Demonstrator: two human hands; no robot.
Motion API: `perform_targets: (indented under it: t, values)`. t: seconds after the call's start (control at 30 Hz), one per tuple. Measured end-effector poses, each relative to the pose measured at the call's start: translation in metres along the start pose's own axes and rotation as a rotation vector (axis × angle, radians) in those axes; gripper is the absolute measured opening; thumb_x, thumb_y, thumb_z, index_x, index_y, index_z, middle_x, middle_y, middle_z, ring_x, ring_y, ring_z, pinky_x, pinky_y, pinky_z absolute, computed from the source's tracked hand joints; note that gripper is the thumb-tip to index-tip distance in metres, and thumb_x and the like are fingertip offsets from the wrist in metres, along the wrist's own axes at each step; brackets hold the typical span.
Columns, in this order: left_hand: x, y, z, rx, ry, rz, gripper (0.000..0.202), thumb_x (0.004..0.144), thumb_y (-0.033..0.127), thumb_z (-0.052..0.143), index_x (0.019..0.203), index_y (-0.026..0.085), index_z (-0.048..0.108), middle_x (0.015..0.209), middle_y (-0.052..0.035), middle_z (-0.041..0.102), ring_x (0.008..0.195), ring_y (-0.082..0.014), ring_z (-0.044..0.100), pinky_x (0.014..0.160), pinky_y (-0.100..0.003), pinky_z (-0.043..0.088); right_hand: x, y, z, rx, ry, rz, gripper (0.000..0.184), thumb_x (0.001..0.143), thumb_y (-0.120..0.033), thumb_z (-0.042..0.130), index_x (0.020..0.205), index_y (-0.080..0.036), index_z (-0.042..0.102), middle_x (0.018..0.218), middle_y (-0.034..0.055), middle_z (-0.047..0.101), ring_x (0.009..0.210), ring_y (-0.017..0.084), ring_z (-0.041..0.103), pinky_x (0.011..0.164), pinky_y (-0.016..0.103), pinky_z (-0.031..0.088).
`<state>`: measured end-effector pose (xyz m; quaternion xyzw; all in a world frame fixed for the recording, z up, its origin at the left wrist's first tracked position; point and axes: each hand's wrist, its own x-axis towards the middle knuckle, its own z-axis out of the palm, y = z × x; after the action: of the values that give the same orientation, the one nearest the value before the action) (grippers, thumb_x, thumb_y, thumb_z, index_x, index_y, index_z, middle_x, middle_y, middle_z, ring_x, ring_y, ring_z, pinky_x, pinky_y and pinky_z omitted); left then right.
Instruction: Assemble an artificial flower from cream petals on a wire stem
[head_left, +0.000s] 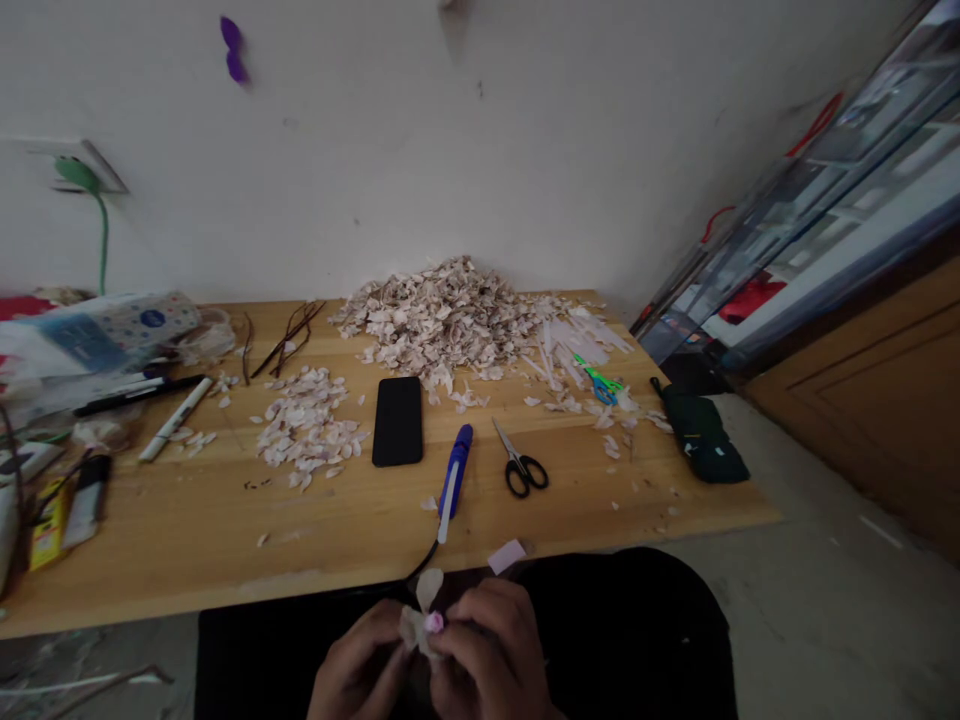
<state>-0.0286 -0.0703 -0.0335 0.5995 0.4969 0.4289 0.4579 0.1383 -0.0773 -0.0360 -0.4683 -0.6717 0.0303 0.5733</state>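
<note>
Low in the head view, above my lap, both hands pinch a small flower (429, 592) with pale petals and a pink, rolled centre. My left hand (358, 662) grips its left petal between thumb and fingers. On the other side, the fingers of my right hand (491, 648) close around the pink centre; the flower's underside is hidden. Just beyond my hands lie a pale pink paper piece (507, 556) at the table edge and a blue pen-shaped tool (454, 470) with a white stick and black cord. Black-handled scissors (520, 462) rest to its right.
On the wooden table (187, 530), a large heap of pale petals (450, 320) stands against the wall, with a smaller pile (307, 425) left of a black phone (398, 421). Blue-green scissors (600, 383) and a dark pouch (705, 435) lie right; a tissue pack (142, 322) is left.
</note>
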Motion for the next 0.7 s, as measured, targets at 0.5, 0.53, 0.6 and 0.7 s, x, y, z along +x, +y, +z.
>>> perform_targets:
  t: [0.5,0.53,0.6,0.7]
  values:
    - [0.004,-0.002,0.004,-0.55,0.267,-0.411,0.022,0.08,0.044,0.086,0.077,0.023,0.08,0.059,0.0032,0.066,0.048,-0.0121,0.056,0.047,-0.022,0.053,-0.001,0.01,-0.004,0.063,0.043,0.233,0.023,0.096,-0.02,0.062,0.119,-0.018,0.061,0.107,0.0098,0.064,0.096,0.022,0.065,0.082,0.034,0.059]
    - [0.005,-0.001,0.004,-0.615,0.325,-0.435,0.023,0.076,0.044,0.089,0.079,0.023,0.08,0.06,0.0037,0.066,0.045,-0.0112,0.053,0.044,-0.022,0.051,-0.002,0.016,0.0,0.055,0.031,0.359,0.023,0.097,-0.025,0.062,0.12,-0.019,0.061,0.109,0.0099,0.065,0.097,0.022,0.065,0.083,0.035,0.059]
    - [0.009,0.0,0.001,-0.656,0.418,-0.471,0.029,0.068,0.043,0.095,0.082,0.022,0.08,0.062,0.0034,0.068,0.044,-0.0107,0.052,0.039,-0.022,0.051,-0.002,0.034,0.014,0.057,0.019,0.612,0.033,0.096,-0.036,0.064,0.125,-0.021,0.059,0.112,0.0101,0.067,0.099,0.023,0.067,0.084,0.036,0.059]
    - [0.016,-0.002,-0.005,-0.626,0.471,-0.479,0.036,0.064,0.044,0.097,0.083,0.019,0.08,0.058,0.0028,0.069,0.041,-0.01,0.052,0.036,-0.021,0.049,0.005,0.062,0.045,0.12,0.056,0.769,0.053,0.089,-0.047,0.07,0.131,-0.019,0.055,0.115,0.0126,0.07,0.1,0.027,0.071,0.084,0.039,0.06]
